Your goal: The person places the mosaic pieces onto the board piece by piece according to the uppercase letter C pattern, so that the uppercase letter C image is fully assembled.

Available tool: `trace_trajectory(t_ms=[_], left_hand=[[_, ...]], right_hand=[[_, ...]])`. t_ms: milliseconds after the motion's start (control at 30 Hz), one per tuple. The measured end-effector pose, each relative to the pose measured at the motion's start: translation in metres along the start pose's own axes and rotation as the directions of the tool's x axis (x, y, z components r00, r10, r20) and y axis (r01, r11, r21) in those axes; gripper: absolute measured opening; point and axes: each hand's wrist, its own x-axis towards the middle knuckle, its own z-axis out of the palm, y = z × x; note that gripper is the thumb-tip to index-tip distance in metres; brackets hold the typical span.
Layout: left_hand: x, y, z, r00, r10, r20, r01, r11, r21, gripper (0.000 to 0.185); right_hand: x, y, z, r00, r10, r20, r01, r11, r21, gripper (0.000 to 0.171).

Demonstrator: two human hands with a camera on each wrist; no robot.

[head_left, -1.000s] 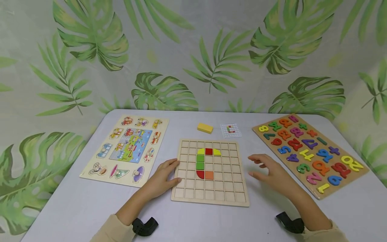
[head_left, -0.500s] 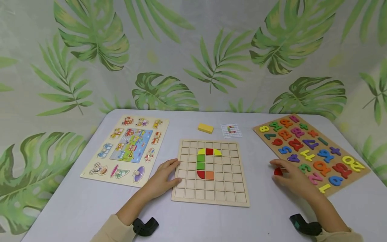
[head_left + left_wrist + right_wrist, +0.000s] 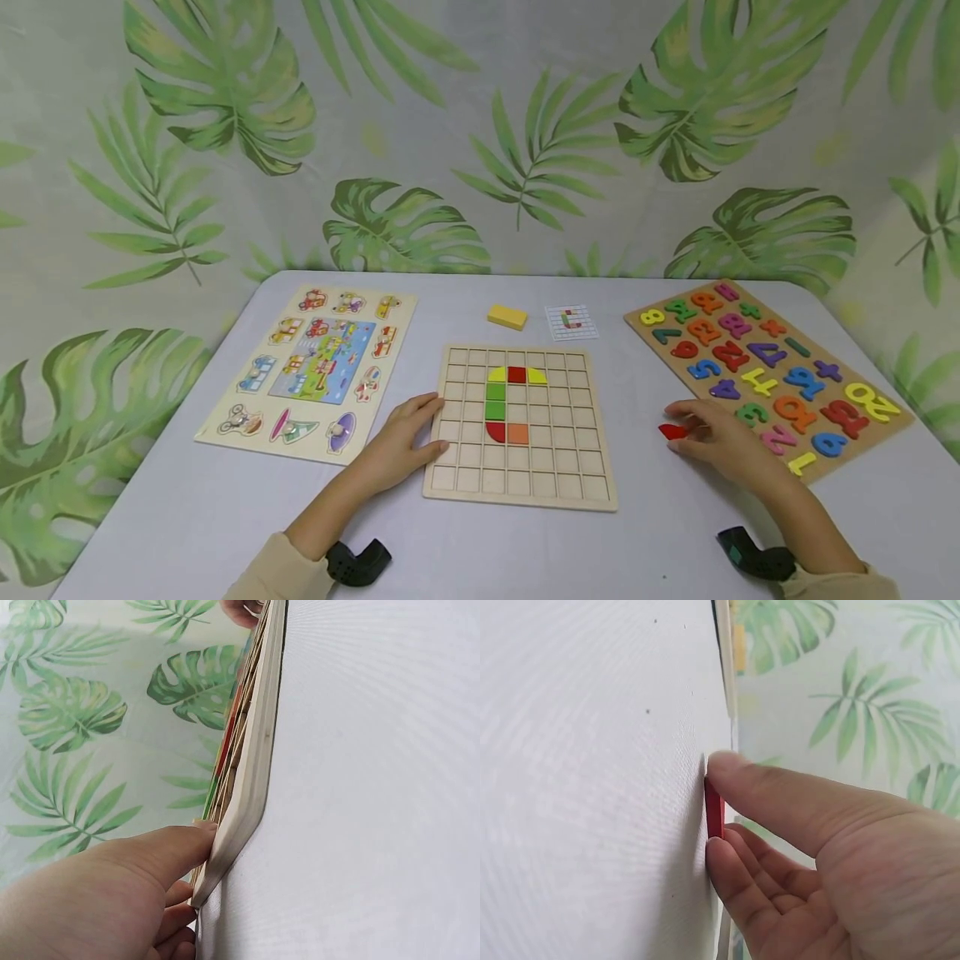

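Grid board steadied, red piece pinched off to its right

Pale grey table (image 3: 187,508) carried the square wooden grid board (image 3: 525,479); left hand (image 3: 401,446) lay flat-fingered on its left edge, while the right hand (image 3: 723,442) had its grip closed, thumb and fingers pinching a small flat red wooden piece (image 3: 671,432) at the table.

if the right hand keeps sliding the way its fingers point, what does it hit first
The right hand, pinching a small red piece, points left across the table. Bare table lies just ahead, so the first thing met would likely be the right edge of the wooden grid board, though depth is hard to judge.
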Motion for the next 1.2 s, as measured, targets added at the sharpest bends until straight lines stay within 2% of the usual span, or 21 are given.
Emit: trace_trajectory(t_ms=[133, 333, 600, 833, 1200], left_hand=[[-0.0001, 0.0006, -0.0005, 1.0, -0.002, 0.001, 0.002, 1.0, -0.004, 0.063], [0.0005, 0.0008, -0.0002, 1.0, -0.006, 0.003, 0.006, 1.0, 0.005, 0.064], [0.0008, 0.001, 0.0, 1.0, -0.02, 0.003, 0.02, 1.0, 0.005, 0.064], [0.0012, 0.0012, -0.0001, 1.0, -0.017, 0.003, 0.017, 1.0, 0.004, 0.064], [0.0004, 0.0041, -0.0016, 0.999, -0.031, 0.015, 0.032, 0.999, -0.013, 0.063]], right_hand=[[0.0003, -0.0001, 0.0005, 1.0, 0.007, 0.015, -0.007, 1.0, -0.017, 0.04], [0.0003, 0.0015, 0.0013, 0.999, 0.029, 0.026, -0.027, 0.998, -0.059, 0.028], [0.0002, -0.0005, 0.0023, 0.999, 0.043, 0.026, -0.042, 0.998, -0.046, 0.025], [0.0003, -0.0008, 0.0018, 1.0, -0.007, 0.027, 0.008, 1.0, -0.03, 0.036], [-0.0025, -0.001, 0.0001, 0.999, -0.029, 0.027, 0.03, 0.999, -0.028, 0.028]])
